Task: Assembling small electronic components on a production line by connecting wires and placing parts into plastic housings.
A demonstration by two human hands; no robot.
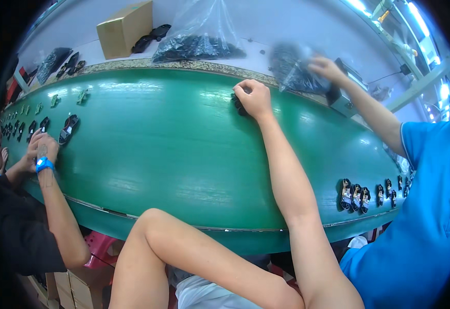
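My right hand (254, 99) is at the far side of the green belt, its fingers curled down over a small black part (239, 105). The part's dark, bumpy edge shows beside the fingers; the rest is covered, and its exact kind cannot be made out. My left arm (199, 242) appears bent across the lower edge, and its hand is hidden behind my right arm. Just behind my right hand runs the belt's speckled far edge (194, 65).
At left, a co-worker's hand (45, 149) works among black oblong parts (68, 129) and green pieces (82, 96). At right, another person's blurred hand (325, 69) reaches by a bag of dark parts (294, 67). Behind the belt stand a clear bag (199, 46) and a cardboard box (124, 31).
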